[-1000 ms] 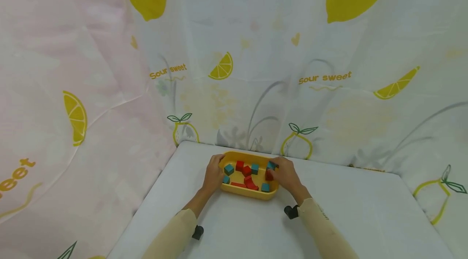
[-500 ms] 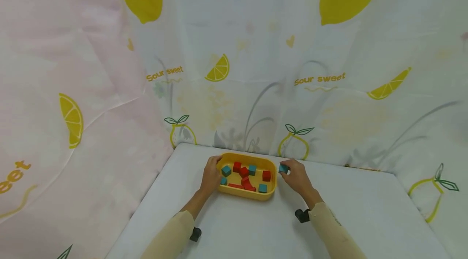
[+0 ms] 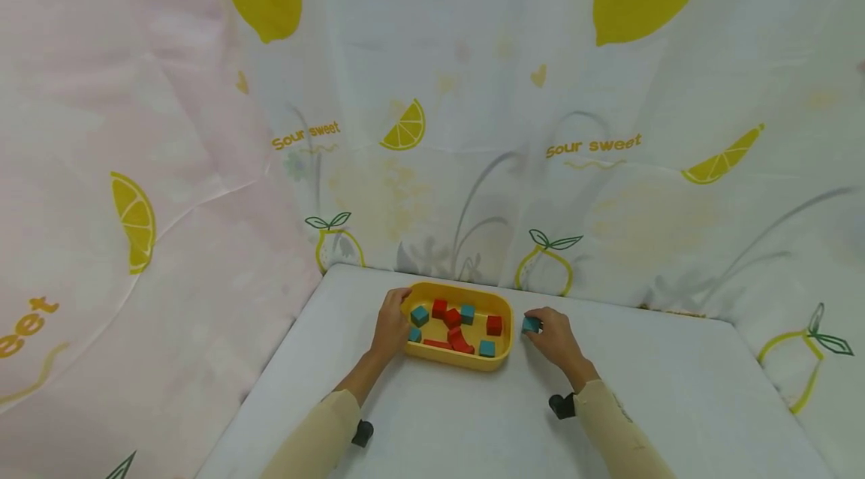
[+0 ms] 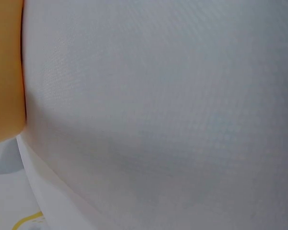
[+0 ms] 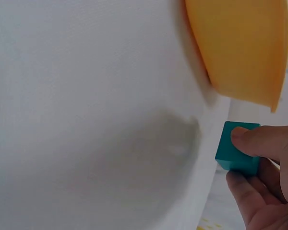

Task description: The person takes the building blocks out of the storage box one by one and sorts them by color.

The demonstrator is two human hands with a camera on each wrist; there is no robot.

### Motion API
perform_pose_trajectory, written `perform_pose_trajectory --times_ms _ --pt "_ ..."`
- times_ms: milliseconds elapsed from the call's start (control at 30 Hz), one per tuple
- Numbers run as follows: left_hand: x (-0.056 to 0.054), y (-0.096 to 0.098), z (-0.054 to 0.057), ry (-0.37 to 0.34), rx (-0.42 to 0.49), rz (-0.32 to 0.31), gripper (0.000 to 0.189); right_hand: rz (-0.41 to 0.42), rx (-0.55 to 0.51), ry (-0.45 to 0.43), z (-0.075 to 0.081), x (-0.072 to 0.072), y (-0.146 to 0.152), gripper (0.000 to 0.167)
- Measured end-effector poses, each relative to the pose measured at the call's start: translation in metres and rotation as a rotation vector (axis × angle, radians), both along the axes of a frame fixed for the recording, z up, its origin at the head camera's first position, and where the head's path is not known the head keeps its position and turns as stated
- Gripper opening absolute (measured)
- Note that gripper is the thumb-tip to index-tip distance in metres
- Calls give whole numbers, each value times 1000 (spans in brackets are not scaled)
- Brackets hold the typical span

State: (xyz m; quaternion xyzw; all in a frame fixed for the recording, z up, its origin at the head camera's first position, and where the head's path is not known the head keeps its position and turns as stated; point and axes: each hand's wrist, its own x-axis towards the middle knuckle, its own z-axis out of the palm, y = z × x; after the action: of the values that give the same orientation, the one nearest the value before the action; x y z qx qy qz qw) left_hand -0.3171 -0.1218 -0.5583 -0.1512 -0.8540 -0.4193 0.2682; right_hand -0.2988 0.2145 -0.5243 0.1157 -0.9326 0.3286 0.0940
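A yellow tray [image 3: 466, 363] stands on the white table and holds several red and teal wooden blocks. My left hand [image 3: 392, 325] grips its left end at the rim; in the left wrist view only the tray's side [image 4: 6, 72] and a bit of a fingertip show. Just outside the right end of the tray, my right hand [image 3: 556, 336] pinches a teal cube [image 5: 237, 149] between thumb and fingers. Its shadow falls apart from it on the table. Among the blocks inside are a red cube [image 3: 494, 325] and a teal cube [image 3: 486, 348].
The white table [image 3: 466, 426] reaches back to a hanging white cloth [image 3: 473, 186] printed with lemons, close behind the tray. Another pinkish stretch of cloth [image 3: 203, 276] hangs along the left side.
My right hand has lifted the teal cube out of the tray's right end, carried it over the rim to the right, then moved slightly toward me. My left hand has stayed on the tray.
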Motion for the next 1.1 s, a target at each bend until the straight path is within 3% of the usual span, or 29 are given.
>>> perform_pose_trajectory --times_ms 333,533,967,1100 --pt "0 0 1 -13 12 1 53 -11 24 -31 -14 0 2 32" --pt "1 1 2 -19 16 0 52 -28 18 -94 -17 -1 2 34" --pt "1 1 1 -9 18 -8 51 -51 3 -150 -13 0 1 40" --pt "1 0 2 4 10 -5 52 -45 -31 -94 -7 -1 -1 40"
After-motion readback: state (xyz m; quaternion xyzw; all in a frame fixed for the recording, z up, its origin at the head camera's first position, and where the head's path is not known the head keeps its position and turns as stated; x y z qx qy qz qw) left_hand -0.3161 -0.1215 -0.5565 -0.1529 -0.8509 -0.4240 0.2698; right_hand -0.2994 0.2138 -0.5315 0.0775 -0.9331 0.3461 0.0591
